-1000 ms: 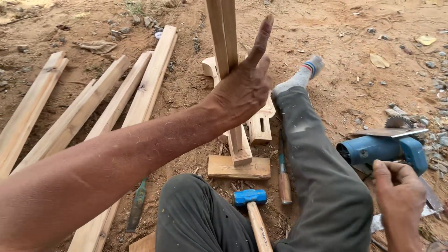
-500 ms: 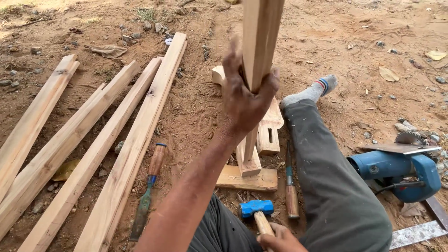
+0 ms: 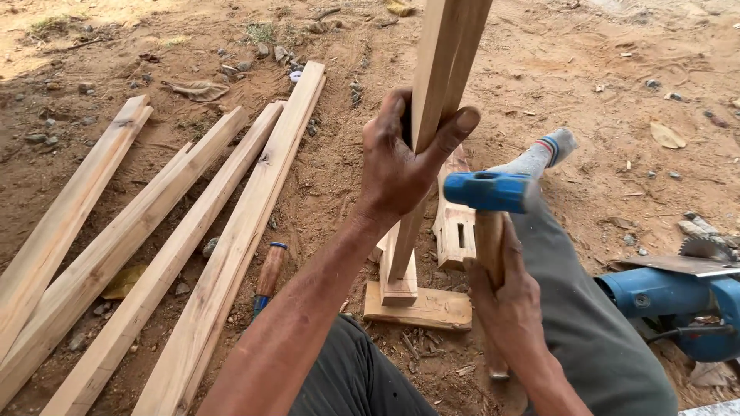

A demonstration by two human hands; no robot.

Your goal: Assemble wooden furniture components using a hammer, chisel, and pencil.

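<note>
Two hands busy, both clamped on something. Left hand (image 3: 401, 166) wraps around an upright pair of wooden slats (image 3: 439, 115), thumb across the front, holding them vertical so the lower end stays seated on the small wooden base block (image 3: 420, 306) on the dirt ground (image 3: 586, 85). Right hand (image 3: 505, 296) grips the wooden handle of a blue-headed hammer (image 3: 486, 191), head raised just beside the slats, near the left thumb. Whether the slat foot sits in a slot or only rests on the block is hard to tell. Person sits on the ground, grey-trousered leg (image 3: 586, 323) stretched out beside the block. Four long planks (image 3: 239, 223) lie side by side toward the left. Chisel with wooden handle (image 3: 267, 277) lies next to them. Blue circular saw (image 3: 678, 296) at right edge.
</note>
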